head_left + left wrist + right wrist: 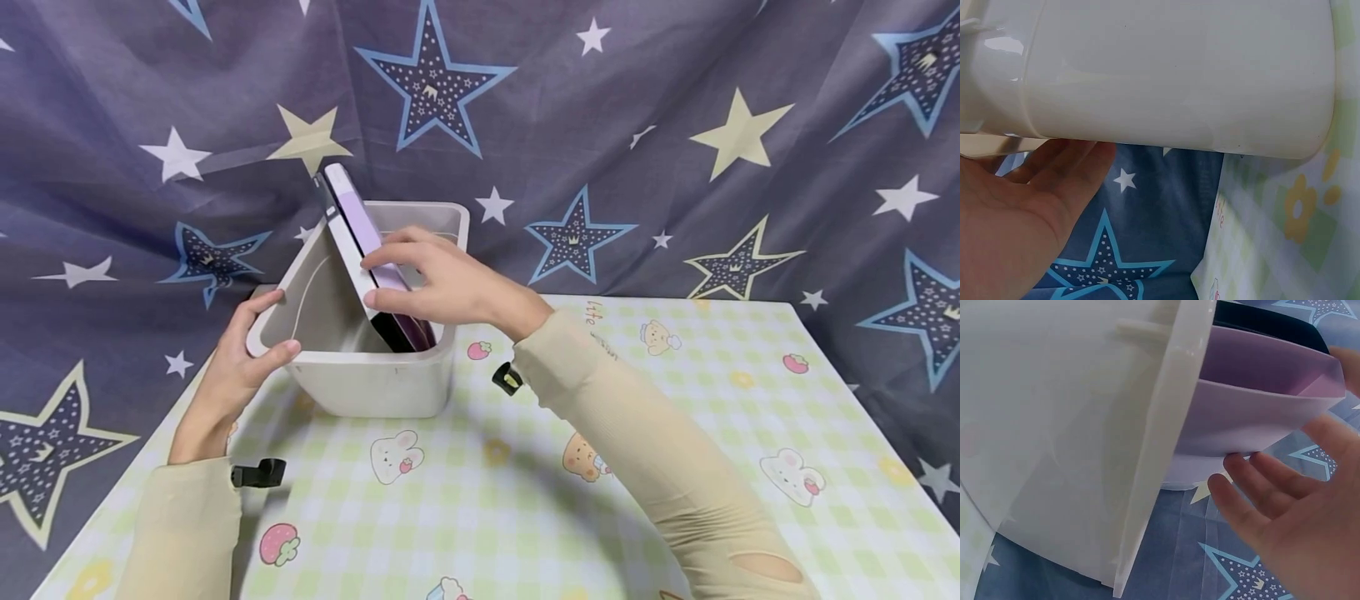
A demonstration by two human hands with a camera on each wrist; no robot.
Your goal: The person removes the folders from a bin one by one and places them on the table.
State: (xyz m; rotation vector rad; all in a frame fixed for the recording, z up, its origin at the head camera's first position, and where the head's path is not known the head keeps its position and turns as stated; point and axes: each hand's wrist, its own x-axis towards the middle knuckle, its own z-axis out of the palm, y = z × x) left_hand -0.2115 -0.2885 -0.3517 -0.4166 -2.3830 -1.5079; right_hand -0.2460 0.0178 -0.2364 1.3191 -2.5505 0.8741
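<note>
A white plastic bin stands at the back left of the table. My left hand grips its rim at the near left corner, thumb on the front side; the left wrist view shows fingers against the bin's wall. Leaning inside the bin are a lilac box and, flat beside it, a black-and-white box, their upper ends above the rim. My right hand holds the pair across their edges. In the right wrist view the lilac box has an open side, with fingertips touching its face.
A checked tablecloth with cartoon prints covers the table. Behind hangs a dark blue star-patterned curtain, close to the bin's back. Black mounts are worn at both wrists.
</note>
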